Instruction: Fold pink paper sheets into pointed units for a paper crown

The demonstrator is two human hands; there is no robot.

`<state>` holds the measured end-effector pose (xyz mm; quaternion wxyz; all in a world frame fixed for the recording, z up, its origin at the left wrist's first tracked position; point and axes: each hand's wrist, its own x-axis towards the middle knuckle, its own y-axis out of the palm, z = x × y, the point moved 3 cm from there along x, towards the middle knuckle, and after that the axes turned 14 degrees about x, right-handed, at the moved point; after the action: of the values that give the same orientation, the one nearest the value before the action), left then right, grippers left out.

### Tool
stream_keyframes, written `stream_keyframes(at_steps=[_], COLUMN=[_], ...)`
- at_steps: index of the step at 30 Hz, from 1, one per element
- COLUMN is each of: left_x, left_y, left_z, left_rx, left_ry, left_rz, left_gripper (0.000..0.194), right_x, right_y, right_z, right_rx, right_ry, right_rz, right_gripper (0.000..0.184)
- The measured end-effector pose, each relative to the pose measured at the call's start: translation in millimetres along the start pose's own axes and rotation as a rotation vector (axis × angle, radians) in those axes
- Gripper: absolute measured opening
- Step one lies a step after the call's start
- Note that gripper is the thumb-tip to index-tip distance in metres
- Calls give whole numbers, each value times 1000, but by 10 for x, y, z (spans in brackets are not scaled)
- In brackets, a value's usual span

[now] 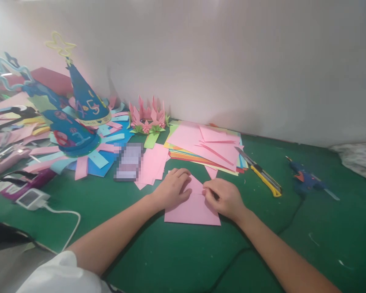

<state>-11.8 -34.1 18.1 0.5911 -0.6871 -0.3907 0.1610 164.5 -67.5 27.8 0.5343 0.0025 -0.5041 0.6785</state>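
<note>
A pink sheet of paper (189, 212) lies flat on the green table in front of me, its upper part partly covered by my hands. My left hand (173, 188) rests on the sheet's left side, with its fingers laid out and the thumb apart from them. At the right side, my right hand (224, 197) is closed, its thumb and fingertips pinched at the paper's edge. A faint crease line shows between the two hands. What sits inside the right fist is partly hidden.
Behind the hands lies a stack of coloured paper (201, 142). A yellow utility knife (260, 175) and a blue glue gun (308, 177) with its cable lie right. Leftward are a phone (128, 162), pink sheets (154, 162), a pink paper crown (148, 116) and blue cone hats (87, 95).
</note>
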Motion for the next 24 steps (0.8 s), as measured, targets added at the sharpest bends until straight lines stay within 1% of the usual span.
stream_keyframes(at_steps=[2,5,7,10,13,17,20,22,24], left_x=[-1,-1,-3,-9,-11,-13,-11,-7,-5], left_y=[13,11,-8,-41,-61,-96,-140,-166,-173], left_z=[11,40,86,176,229,247,250,257,262], left_rx=[-2,-25,6,140,225,245,278,243,159], left_ry=[22,16,-52,-194,-251,-306,-327,-344,-357], left_rz=[-12,-57,-117,-178,-159,-102,-76,-82,-108], left_gripper=[21,27,34,38,36,33,35,38,39], right_x=[30,59,61,53,49,44,28,13,-2], right_y=[61,142,175,194,201,215,226,226,221], right_z=[20,8,-8,-20,-22,-27,-32,-32,-28], right_rx=[54,84,84,70,34,-23,-76,-121,-167], right_ry=[-42,-28,-23,-38,-47,-50,-63,-72,-83], right_rz=[42,123,163,199,228,246,244,227,203], right_gripper=[17,18,17,18,21,27,31,33,33])
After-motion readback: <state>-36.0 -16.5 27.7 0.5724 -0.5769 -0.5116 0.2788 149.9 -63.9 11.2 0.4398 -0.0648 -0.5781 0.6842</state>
